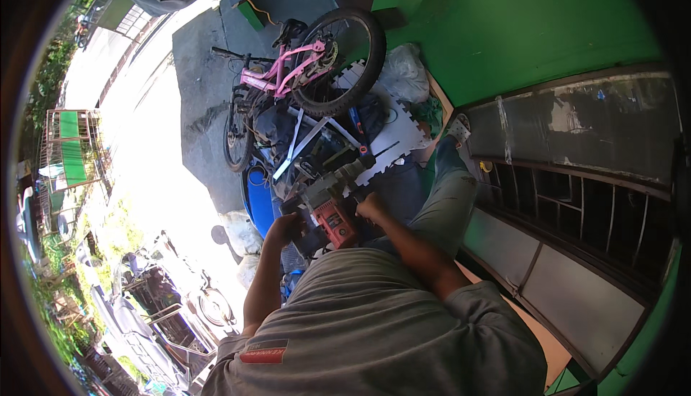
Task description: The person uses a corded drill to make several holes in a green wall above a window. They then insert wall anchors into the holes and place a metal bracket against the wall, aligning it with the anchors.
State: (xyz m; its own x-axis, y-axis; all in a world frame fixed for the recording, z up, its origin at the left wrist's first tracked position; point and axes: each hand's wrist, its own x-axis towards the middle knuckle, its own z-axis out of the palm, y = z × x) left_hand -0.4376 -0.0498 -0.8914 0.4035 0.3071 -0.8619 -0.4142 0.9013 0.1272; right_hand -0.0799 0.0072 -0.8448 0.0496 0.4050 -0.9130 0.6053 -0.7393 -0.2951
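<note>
Head — hands (pixel 289 228) (pixel 371 210) apart on drill (pixel 335 222)

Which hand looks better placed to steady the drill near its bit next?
Probably the right hand: it is at the side of the drill, closer to the bit. The left hand is on the opposite side, farther from the bit.

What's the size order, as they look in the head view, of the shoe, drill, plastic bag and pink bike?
1. Pink bike
2. Drill
3. Plastic bag
4. Shoe

The drill seems nearer the camera than the bag, so its real size against the bag is unsure.
</note>
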